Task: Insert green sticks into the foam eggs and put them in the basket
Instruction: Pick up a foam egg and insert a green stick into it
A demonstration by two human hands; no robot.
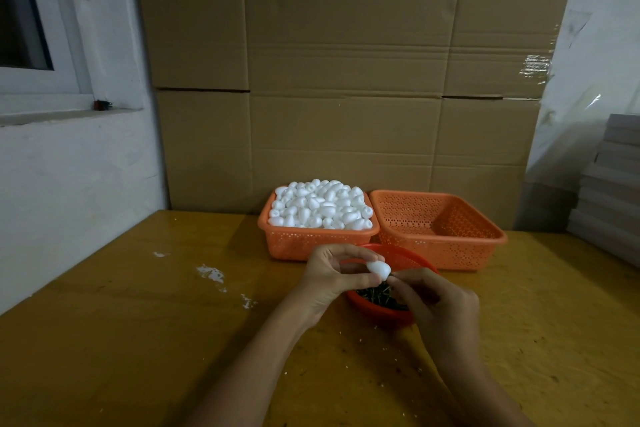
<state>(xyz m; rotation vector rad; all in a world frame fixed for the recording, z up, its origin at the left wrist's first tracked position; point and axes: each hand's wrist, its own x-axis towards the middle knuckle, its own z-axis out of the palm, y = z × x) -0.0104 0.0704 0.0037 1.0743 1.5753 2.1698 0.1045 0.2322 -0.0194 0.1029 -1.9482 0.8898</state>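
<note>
On the table (138, 340) we judge the work barely begun: our left hand (329, 274) pinches a foam egg (378, 269) above the bowl (377, 313), our right hand (440, 305) pinches a green stick (392, 276) at its end, the basket (440, 248) empty.

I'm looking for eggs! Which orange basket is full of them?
The back-left basket, heaped with white foam eggs; its neighbour shows none, and the round one holds green sticks.

Cardboard sheets (346, 62) fill centre & top. Window (24, 10) upper left w/ small red item (102, 105) on sill; grey boards (613, 184) stacked right edge.
</note>
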